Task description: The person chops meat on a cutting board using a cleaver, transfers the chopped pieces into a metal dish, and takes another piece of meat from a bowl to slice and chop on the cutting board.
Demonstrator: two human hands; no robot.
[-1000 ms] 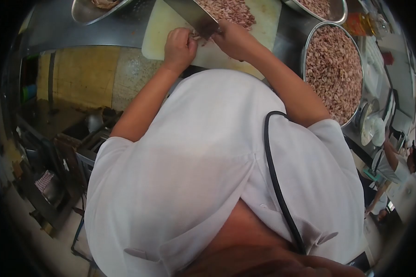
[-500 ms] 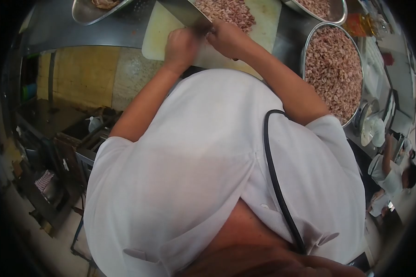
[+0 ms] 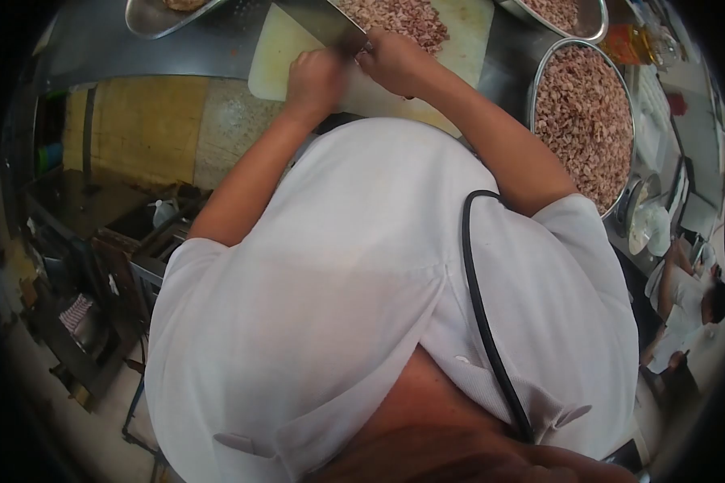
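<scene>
My right hand [image 3: 396, 63] is wrapped round the handle end of a cleaver [image 3: 324, 22], its broad blade lying up and to the left over the cutting board. Close beside the blade's lower side, my left hand [image 3: 317, 82] is curled closed. Its thumb side is blurred, and what it holds, if anything, is hidden. Beneath both hands is a pale cutting board [image 3: 286, 60]. Chopped pinkish-brown meat [image 3: 403, 20] is heaped on the board just beyond the blade.
A metal tray [image 3: 580, 44] heaped with chopped meat stands right of the board, with another metal pan [image 3: 598, 28] behind it. A metal bowl [image 3: 149, 30] sits at upper left. A yellow-orange bottle [image 3: 627, 44] lies farther right. A co-worker [image 3: 689, 302] is at far right.
Both hands and the cleaver stay nearly in place, with my left hand blurred in both frames. The co-worker at far right has shifted posture.
</scene>
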